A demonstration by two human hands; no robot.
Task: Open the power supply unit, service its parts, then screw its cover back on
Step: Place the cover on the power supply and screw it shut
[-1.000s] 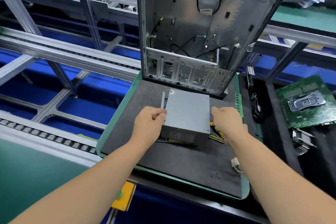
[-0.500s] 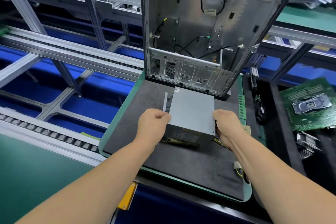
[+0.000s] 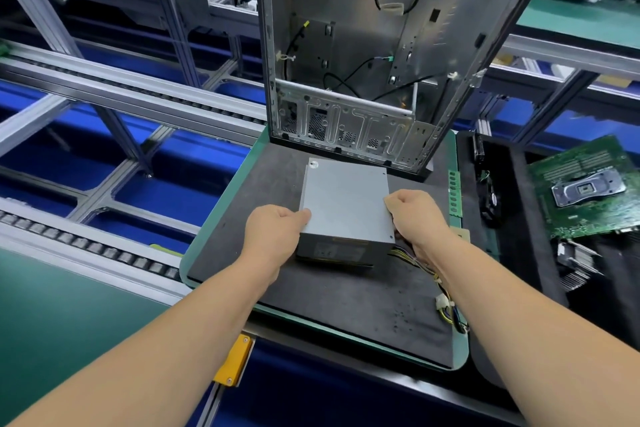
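Observation:
A grey metal power supply unit [image 3: 346, 204] sits on the black mat [image 3: 329, 298] in front of me, its plain cover facing up. My left hand [image 3: 273, 236] grips its left side, thumb on the top edge. My right hand [image 3: 415, 218] grips its right side, fingers curled down over the edge. A bundle of yellow and black cables [image 3: 446, 302] trails from the unit's right side toward the mat's near right corner, ending in white connectors.
An empty computer case [image 3: 381, 55] stands open just behind the unit. A green motherboard [image 3: 588, 187] and a heatsink [image 3: 575, 263] lie on the black tray at right. Conveyor rails [image 3: 121, 94] run along the left. A yellow bracket [image 3: 233, 360] sits below the mat.
The thin metal piece visible at the unit's left edge is no longer seen. Both hands stay on the unit's sides, and the unit looks slightly turned and raised at the front.

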